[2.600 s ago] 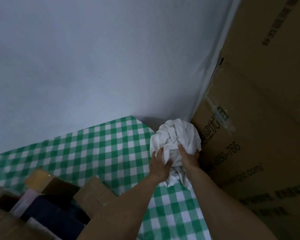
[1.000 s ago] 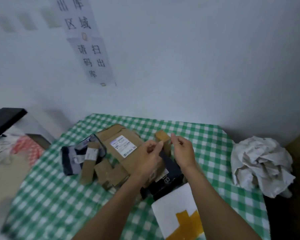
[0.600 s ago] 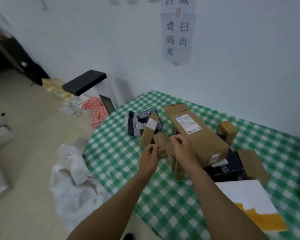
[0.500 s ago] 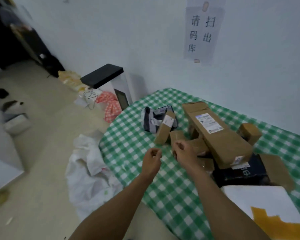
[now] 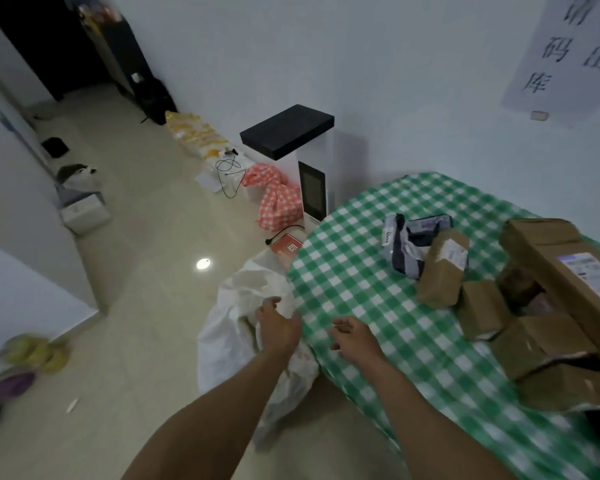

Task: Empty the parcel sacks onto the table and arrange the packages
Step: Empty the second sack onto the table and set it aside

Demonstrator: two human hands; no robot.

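A white woven parcel sack (image 5: 236,327) lies slumped on the floor against the left edge of the table with the green checked cloth (image 5: 354,271). My left hand (image 5: 278,323) hovers over the sack's top with fingers spread, holding nothing. My right hand (image 5: 354,337) is above the table's rim, fingers relaxed and empty. On the table lie several packages: a grey and black poly mailer (image 5: 406,240), a small taped brown box (image 5: 442,268), a long cardboard box with a white label (image 5: 565,265), and more brown boxes (image 5: 534,344).
A white unit with a black top (image 5: 288,133) stands by the wall left of the table, with a red checked bag (image 5: 278,199) and a cable at its foot. Yellow bags (image 5: 194,133) lie farther back. Beige floor stretches to the left.
My view has swung left from the table's corner to its left edge. Both hands left the small boxes and moved down toward the sack on the floor.
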